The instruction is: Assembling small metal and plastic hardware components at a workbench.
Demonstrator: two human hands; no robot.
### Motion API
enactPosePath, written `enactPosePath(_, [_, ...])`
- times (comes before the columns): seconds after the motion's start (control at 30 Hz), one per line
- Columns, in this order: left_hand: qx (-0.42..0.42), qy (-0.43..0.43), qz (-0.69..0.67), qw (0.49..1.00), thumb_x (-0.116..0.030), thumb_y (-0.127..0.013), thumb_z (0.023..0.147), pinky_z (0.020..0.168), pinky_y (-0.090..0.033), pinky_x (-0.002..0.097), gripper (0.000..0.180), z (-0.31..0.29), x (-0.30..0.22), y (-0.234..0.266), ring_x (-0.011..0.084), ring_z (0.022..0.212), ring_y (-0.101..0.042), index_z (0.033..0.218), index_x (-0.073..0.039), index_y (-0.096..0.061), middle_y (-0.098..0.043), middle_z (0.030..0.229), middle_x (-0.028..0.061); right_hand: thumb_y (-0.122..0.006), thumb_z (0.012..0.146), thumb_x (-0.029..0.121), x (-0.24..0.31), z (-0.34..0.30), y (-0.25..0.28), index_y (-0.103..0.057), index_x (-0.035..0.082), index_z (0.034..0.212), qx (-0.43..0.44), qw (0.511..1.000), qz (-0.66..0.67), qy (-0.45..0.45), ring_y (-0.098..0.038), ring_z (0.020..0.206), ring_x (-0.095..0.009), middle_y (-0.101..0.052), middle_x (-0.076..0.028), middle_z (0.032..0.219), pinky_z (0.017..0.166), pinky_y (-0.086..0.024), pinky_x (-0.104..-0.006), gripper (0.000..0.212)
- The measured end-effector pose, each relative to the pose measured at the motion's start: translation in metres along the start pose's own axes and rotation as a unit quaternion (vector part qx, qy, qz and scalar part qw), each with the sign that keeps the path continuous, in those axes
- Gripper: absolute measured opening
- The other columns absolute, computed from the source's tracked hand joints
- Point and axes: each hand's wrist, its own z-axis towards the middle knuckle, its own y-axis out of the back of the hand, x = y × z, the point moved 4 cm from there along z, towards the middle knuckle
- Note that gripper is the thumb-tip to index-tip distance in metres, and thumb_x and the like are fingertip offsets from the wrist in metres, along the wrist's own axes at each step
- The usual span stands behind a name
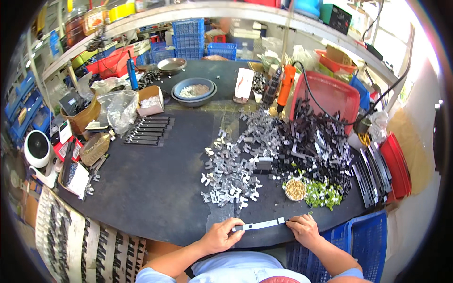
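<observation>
Near the table's front edge, my left hand (223,235) pinches one end of a flat, silvery strip (262,225). The strip has a dark round hole near that end and a black band near the other. Close beside the far end, my right hand (304,229) has its fingertips pressed together; a tiny dark thing may be between them, too small to name. Beyond the strip lies a heap of small grey bent metal pieces (229,177). To its right are a small cup of gold-coloured pins (296,189) and a scatter of small green parts (326,195).
Black parts (314,146) spill from a red tub (332,89). An orange power screwdriver (285,88) stands behind the heaps. Dark strips (148,130) lie in a row at the left, near stacked bowls (194,101). Long dark pieces (370,177) stand at the right edge, above a blue crate (368,240).
</observation>
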Motion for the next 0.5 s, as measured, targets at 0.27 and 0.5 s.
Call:
enactPosePath(0.27, [-0.024,-0.049,0.075,0.996,-0.011,-0.062,0.082,0.056,-0.048,0.0315,0.021,0.006,0.005,0.018,0.0216,0.065,-0.062,0.100,-0.005,-0.053,-0.061,0.081,0.0090,-0.074,0.067,0.005,0.027,0.052,0.023,-0.058,0.005,0.109,-0.037,0.985,0.168,0.014,-0.061,0.070,-0.021,-0.066,-0.006,0.090,0.065,-0.046,-0.0308,0.046])
enactPosePath(0.5, [-0.033,-0.105,0.115,0.987,-0.007,-0.066,0.077,0.060,-0.051,0.0334,0.027,0.011,-0.001,0.024,0.0267,0.072,-0.063,0.100,-0.003,-0.053,-0.061,0.088,0.0113,-0.074,0.065,0.002,0.025,0.068,0.022,-0.052,0.002,0.117,-0.038,0.986,0.154,0.050,-0.059,0.069,-0.021,-0.064,-0.006,0.085,0.065,-0.046,-0.0316,0.057])
